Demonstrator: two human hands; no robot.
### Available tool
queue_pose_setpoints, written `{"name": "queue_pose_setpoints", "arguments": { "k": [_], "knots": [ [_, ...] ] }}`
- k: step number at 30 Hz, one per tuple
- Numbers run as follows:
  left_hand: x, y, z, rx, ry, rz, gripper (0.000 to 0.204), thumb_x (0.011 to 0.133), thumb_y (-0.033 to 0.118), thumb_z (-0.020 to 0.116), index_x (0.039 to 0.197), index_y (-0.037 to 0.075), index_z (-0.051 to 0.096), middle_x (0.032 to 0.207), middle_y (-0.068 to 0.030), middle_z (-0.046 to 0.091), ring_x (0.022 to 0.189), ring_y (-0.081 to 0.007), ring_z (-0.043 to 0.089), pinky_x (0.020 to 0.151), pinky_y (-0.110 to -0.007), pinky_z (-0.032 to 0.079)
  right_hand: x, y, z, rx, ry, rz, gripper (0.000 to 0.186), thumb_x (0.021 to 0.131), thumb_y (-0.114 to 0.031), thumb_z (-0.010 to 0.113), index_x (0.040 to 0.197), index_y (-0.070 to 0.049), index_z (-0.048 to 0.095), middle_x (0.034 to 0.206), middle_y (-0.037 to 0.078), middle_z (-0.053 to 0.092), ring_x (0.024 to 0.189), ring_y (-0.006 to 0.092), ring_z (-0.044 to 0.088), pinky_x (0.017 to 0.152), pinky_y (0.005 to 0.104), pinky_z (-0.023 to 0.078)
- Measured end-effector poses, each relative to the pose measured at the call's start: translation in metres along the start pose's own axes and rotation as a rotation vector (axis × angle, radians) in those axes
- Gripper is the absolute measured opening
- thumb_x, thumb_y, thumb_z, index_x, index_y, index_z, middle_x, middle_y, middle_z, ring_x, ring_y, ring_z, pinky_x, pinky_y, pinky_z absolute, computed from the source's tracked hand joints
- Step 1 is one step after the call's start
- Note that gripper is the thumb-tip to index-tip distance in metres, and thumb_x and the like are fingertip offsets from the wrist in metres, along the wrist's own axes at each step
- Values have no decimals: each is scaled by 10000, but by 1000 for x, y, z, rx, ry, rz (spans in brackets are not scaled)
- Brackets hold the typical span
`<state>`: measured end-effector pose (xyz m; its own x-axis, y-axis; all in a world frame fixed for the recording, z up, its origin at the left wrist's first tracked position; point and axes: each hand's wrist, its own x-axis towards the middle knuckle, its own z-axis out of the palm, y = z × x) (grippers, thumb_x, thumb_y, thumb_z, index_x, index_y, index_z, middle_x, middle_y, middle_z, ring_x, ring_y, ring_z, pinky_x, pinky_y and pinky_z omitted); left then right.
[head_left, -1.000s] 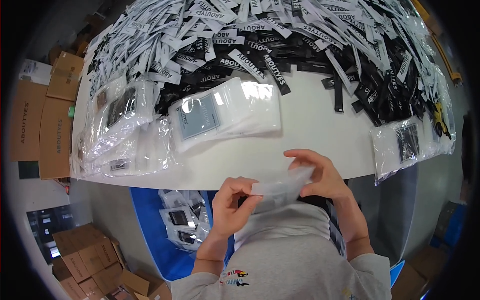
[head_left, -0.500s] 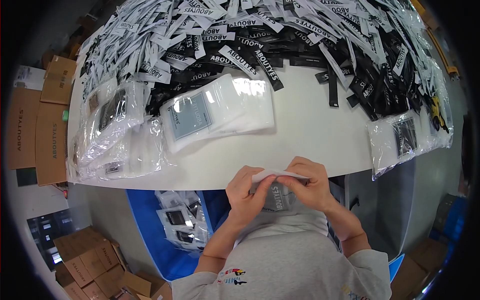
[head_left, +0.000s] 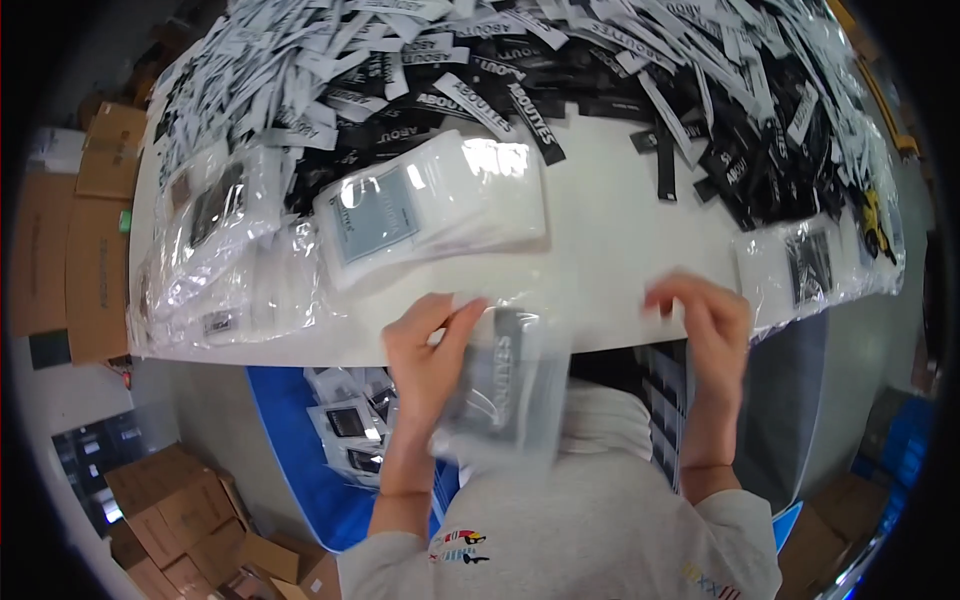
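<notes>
A clear plastic bag (head_left: 510, 400) with a dark grey printed panel hangs in front of my shirt, blurred by motion. My left hand (head_left: 425, 350) is closed on its upper edge, pinched between thumb and fingers. To the right, past the table's front edge, my right hand (head_left: 712, 325) is raised apart from the bag. Its fingers are loosely bent and spaced, a little smeared, with nothing in them. A stack of similar flat bags (head_left: 490, 205) with a grey panel lies on the white table beyond my left hand.
A big heap of white strips (head_left: 300, 70) and black strips (head_left: 520, 100) covers the table's far part. Plastic packs lie at left (head_left: 225, 235) and right (head_left: 790, 265). Below stands a blue bin (head_left: 285, 440) with filled bags (head_left: 345, 425). Cartons (head_left: 170, 500) are at left.
My hands have moved apart. The right hand has let go and swung right; the left has moved left with the bag, which now hangs spread out below it.
</notes>
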<state>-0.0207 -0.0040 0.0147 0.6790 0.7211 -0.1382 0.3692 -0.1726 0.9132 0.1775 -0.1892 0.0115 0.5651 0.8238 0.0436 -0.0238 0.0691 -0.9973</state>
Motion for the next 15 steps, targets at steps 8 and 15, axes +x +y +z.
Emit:
{"name": "queue_pose_setpoints", "arguments": {
  "k": [8, 15],
  "knots": [
    [0, -23, 40, -377, -41, 63, 84, 829, 34, 659, 876, -35, 670, 710, -15, 620, 641, -51, 513, 576, -197, 414, 9, 44, 22, 204, -234, 176, 485, 814, -373, 682, 1044, 50, 620, 981, 99, 633, 919, 160, 572, 804, 282, 433],
    [-2, -25, 47, -334, -142, 85, 94, 826, 1, 650, 909, -42, 661, 805, -17, 637, 690, -56, 529, 609, -195, 419, 8, 43, 43, 44, -142, 143, 119, 760, -57, 722, 823, 13, 650, 754, 28, 599, 675, 84, 506, 583, 240, 379]
  ]
}}
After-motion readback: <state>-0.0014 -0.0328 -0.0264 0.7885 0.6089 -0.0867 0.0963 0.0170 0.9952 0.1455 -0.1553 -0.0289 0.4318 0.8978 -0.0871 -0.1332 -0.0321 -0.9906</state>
